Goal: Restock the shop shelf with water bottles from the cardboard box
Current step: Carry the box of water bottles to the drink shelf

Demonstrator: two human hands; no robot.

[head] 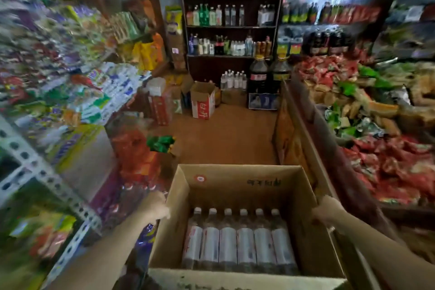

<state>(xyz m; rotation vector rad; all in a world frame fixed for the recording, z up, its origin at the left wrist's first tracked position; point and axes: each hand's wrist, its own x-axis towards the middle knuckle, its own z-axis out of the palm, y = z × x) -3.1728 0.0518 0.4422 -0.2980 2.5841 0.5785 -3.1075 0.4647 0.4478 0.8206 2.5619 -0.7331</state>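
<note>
Open brown cardboard box [244, 186] carried in aisle, six clear white-capped water bottles [237, 240] lying inside. Left hand [156, 206], right hand [326, 211] grip side walls. Keep level; head for dark wooden drinks shelf [231, 27], set down near.

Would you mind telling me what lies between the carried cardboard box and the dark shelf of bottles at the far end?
In the head view, bare brown floor stretches from the cardboard box toward the dark shelf, with smaller boxes at its foot.

Both hands, left hand [156, 206] and right hand [326, 211], grip the sides of an open cardboard box [237, 178] holding six water bottles [237, 240] facing a dark shelf [231, 27].
</note>
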